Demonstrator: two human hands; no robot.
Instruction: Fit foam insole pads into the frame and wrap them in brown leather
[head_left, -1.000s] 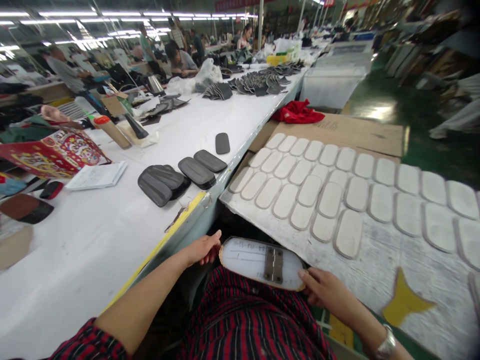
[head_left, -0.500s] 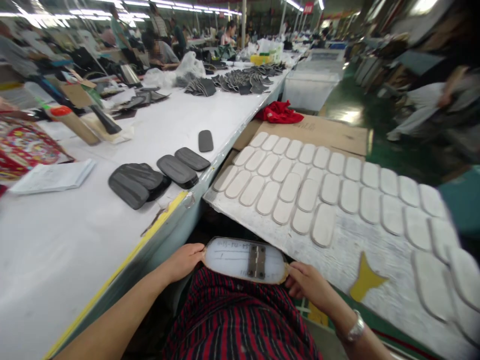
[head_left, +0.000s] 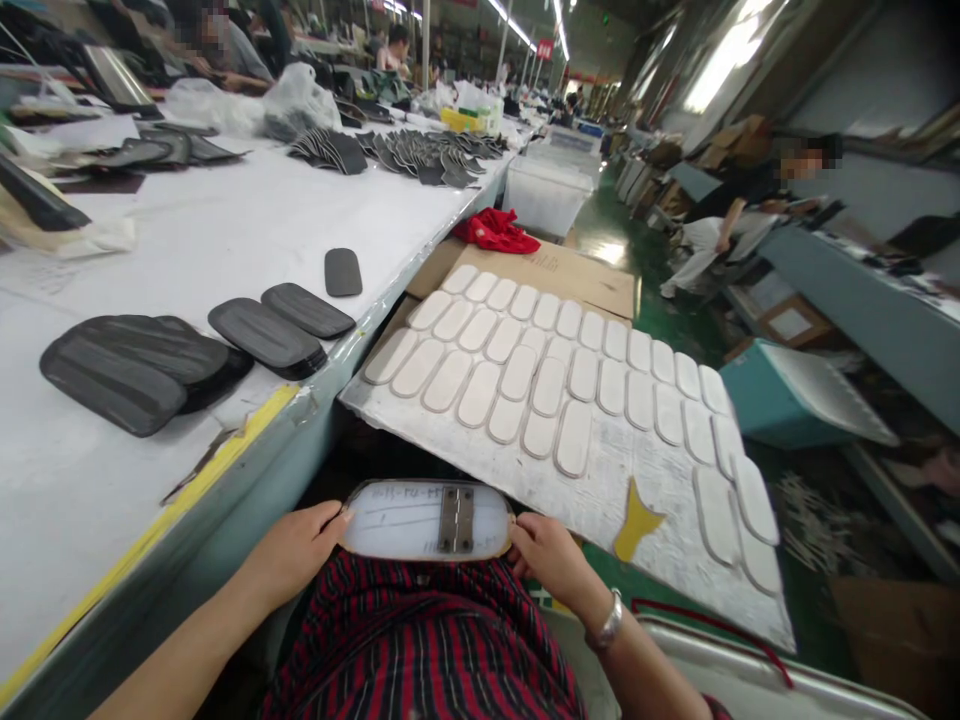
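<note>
In front of my waist I hold an oval translucent white plate [head_left: 401, 520] with a metal hinge [head_left: 455, 519] fixed across its right half and handwritten marks on its face. A thin darker rim runs around it. My left hand [head_left: 307, 545] pinches its left end between thumb and fingers. At the opposite end, my right hand [head_left: 551, 560] grips the tip, its fingers curled underneath. Beyond the plate a tilted board [head_left: 611, 480] carries many white oval pieces [head_left: 574, 438] in rows. A yellow pointed piece [head_left: 636, 522] lies on that board near my right hand.
On the white table [head_left: 187, 240] at left lie stacks of dark oval pieces [head_left: 135, 370] and a single dark piece [head_left: 343, 272]. A red cloth [head_left: 499, 231] rests on cardboard [head_left: 577, 275] behind the board. A co-worker [head_left: 735, 200] sits at the right. A teal bin [head_left: 795, 390] stands there too.
My view has turned to the right, so table and board appear further left. Both hands still hold the oval plate at its two ends.
</note>
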